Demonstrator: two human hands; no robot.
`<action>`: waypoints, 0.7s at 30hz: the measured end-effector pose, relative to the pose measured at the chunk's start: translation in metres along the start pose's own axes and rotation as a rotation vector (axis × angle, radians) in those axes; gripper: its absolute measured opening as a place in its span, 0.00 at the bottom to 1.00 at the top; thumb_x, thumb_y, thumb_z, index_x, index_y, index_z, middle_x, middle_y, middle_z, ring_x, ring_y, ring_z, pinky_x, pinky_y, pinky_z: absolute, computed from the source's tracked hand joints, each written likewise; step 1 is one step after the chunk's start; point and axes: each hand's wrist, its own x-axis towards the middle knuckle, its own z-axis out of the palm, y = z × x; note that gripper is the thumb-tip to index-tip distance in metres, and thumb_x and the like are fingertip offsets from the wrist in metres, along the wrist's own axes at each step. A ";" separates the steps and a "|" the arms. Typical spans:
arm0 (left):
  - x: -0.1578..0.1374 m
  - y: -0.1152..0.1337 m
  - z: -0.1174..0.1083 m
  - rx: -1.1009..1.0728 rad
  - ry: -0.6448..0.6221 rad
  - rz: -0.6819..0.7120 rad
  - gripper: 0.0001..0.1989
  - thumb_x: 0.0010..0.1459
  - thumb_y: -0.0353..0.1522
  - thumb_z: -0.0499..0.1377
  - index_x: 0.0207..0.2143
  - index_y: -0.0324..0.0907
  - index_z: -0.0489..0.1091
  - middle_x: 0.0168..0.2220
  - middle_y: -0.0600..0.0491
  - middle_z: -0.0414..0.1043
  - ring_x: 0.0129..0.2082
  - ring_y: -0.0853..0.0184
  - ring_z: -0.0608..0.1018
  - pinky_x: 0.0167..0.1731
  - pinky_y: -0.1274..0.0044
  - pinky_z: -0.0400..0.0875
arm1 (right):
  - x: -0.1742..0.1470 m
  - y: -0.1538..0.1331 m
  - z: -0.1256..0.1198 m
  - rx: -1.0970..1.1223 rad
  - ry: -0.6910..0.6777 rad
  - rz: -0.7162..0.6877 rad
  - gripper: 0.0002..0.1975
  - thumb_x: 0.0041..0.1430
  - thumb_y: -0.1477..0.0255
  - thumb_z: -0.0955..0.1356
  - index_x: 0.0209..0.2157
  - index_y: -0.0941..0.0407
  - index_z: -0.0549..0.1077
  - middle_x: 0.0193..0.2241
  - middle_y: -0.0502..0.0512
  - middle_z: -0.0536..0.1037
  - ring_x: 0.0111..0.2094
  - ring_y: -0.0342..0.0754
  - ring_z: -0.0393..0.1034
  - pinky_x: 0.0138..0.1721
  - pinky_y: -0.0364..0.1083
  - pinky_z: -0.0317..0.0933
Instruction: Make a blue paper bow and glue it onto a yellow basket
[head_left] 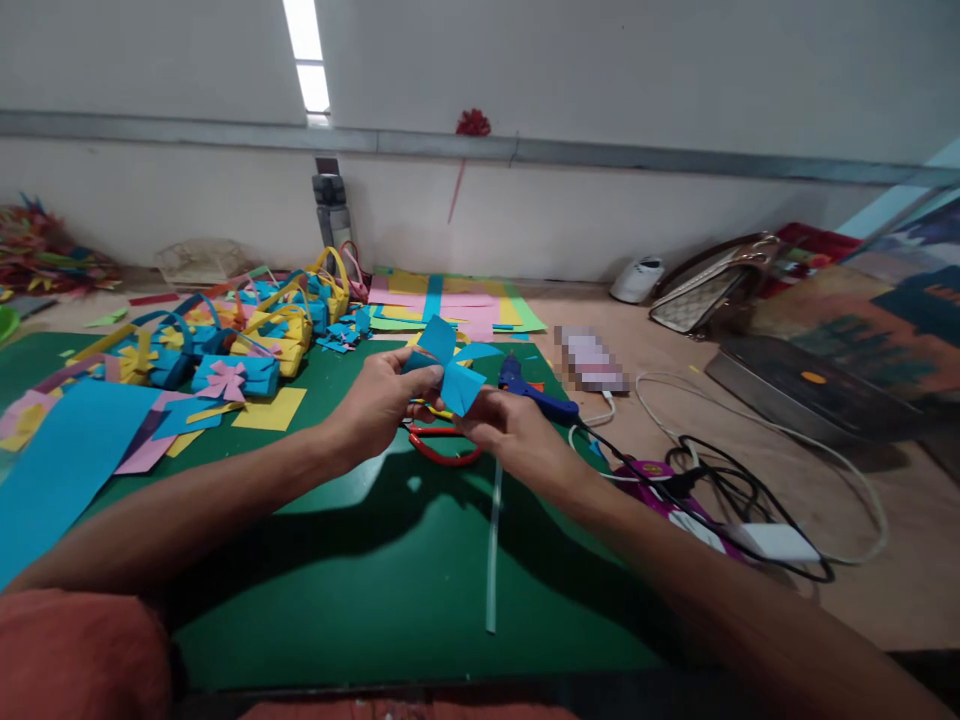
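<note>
A blue paper flower with several pointed petals is held up between my two hands above the green cutting mat. My left hand pinches its left side with thumb and fingers. My right hand has its fingers closed at the lower right petal. Behind and below the hands lie red-handled scissors, partly hidden. A blue glue gun rests just beyond my right hand. From under that hand a clear glue stick stretches toward the mat's front edge.
Several small paper baskets stand at the left, beside a large blue paper sheet. Stacked coloured paper lies at the back. On the right are a phone, tangled cables, a white adapter and a handbag.
</note>
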 end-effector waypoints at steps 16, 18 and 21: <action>-0.003 -0.022 0.008 -0.005 -0.157 -0.163 0.09 0.44 0.32 0.65 0.27 0.37 0.69 0.22 0.55 0.71 0.20 0.72 0.74 0.23 0.80 0.70 | -0.018 0.005 -0.012 0.191 0.116 0.101 0.04 0.52 0.72 0.65 0.27 0.58 0.70 0.24 0.48 0.71 0.26 0.41 0.63 0.30 0.42 0.57; -0.001 -0.021 0.005 0.034 -0.153 -0.164 0.08 0.45 0.32 0.64 0.24 0.37 0.69 0.21 0.55 0.71 0.19 0.73 0.73 0.22 0.80 0.68 | -0.019 0.004 -0.013 0.143 0.115 0.079 0.03 0.52 0.73 0.65 0.26 0.58 0.70 0.22 0.47 0.71 0.25 0.41 0.62 0.28 0.42 0.57; 0.002 -0.021 0.003 0.101 -0.152 -0.172 0.07 0.44 0.31 0.64 0.21 0.36 0.69 0.20 0.54 0.71 0.19 0.73 0.73 0.23 0.80 0.68 | -0.019 0.004 -0.013 0.095 0.131 0.040 0.05 0.53 0.74 0.65 0.25 0.57 0.69 0.22 0.46 0.70 0.24 0.40 0.61 0.26 0.41 0.56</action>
